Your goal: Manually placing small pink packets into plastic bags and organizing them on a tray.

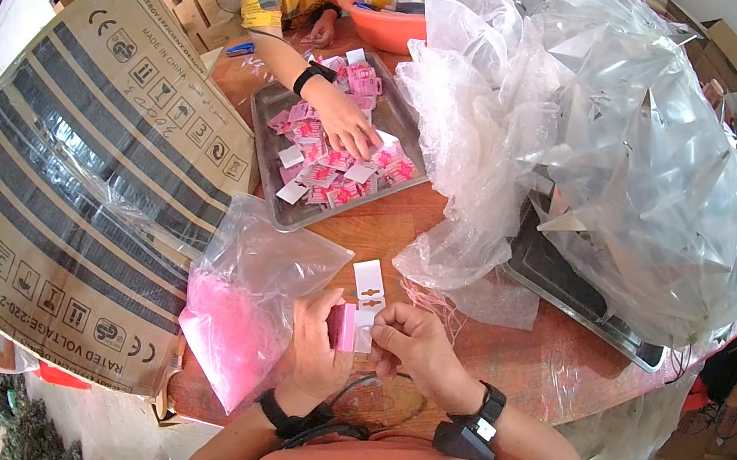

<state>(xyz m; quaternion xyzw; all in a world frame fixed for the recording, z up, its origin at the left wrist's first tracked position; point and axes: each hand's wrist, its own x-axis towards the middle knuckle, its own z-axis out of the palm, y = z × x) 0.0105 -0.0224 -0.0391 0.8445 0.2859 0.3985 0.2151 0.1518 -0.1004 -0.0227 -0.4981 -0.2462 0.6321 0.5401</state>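
My left hand (315,347) is closed round a small stack of pink cards (345,327), held upright on its edge. Against that stack, my right hand (416,341) pinches the lower part of white hang-hole cards (367,281) between thumb and fingers. Their brown-edged hanging slots show just above my fingertips. Beside my left hand leans a clear plastic bag (228,328) filled with something pink and fine. My right fingertips partly cover the lower cards, so I cannot tell how many there are.
Across the wooden table (357,238), a co-worker's hand (348,123) reaches into a metal tray (316,220) of pink and white cards. A large carton (89,191) stands at left. Clear plastic bags (636,169) pile up at right over a dark tray (572,305). An orange basin (389,27) stands behind.
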